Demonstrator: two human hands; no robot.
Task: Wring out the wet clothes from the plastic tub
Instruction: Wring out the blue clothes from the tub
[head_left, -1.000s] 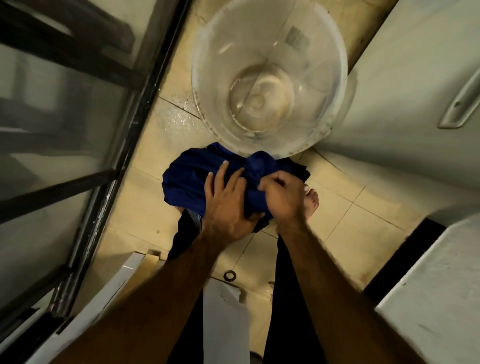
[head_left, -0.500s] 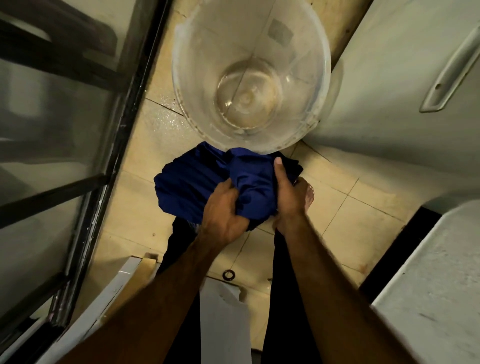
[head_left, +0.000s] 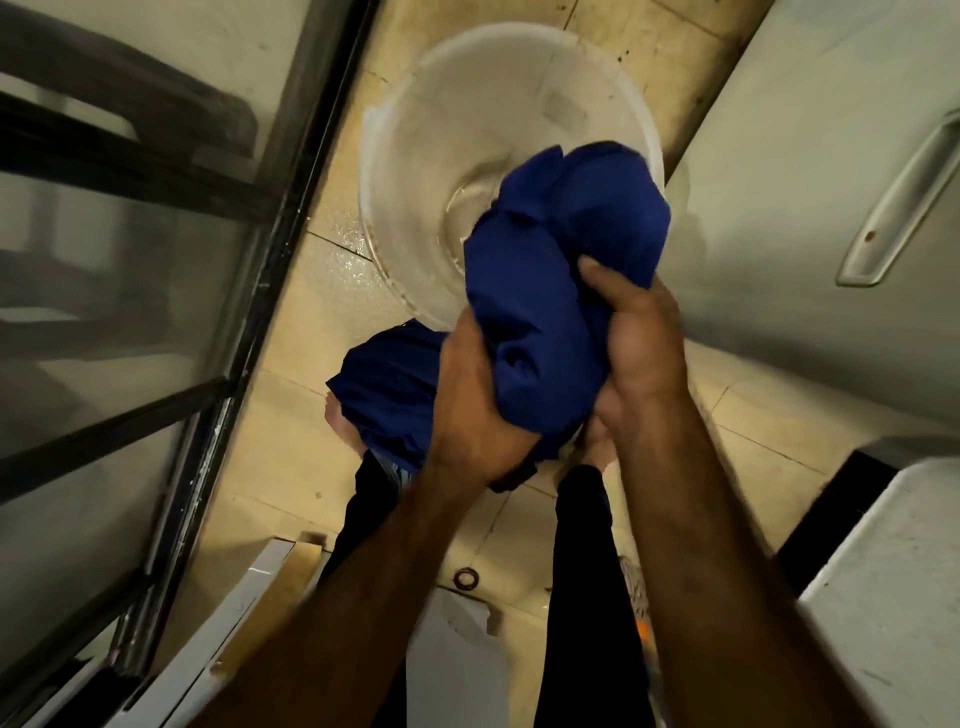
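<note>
A bunched dark blue wet cloth (head_left: 561, 291) is held up over the near rim of the translucent white plastic tub (head_left: 415, 156), which stands on the tiled floor. My left hand (head_left: 475, 410) grips the cloth's lower left side. My right hand (head_left: 636, 353) clamps its right side, thumb pressed into the fabric. A loose part of the same blue cloth (head_left: 384, 384) hangs lower left, below the hands. A little water sits in the tub's bottom.
A dark metal-framed glass door (head_left: 218, 322) runs along the left. A white door with a handle (head_left: 904, 187) is on the right, a white surface (head_left: 883, 597) at lower right. My dark trouser legs (head_left: 587, 571) and bare feet stand on beige tiles; a floor drain ring (head_left: 466, 578) lies between them.
Both hands have lifted the blue cloth from knee height up over the tub's near rim, gathering it into a tighter bundle. The cloth now covers part of the tub.
</note>
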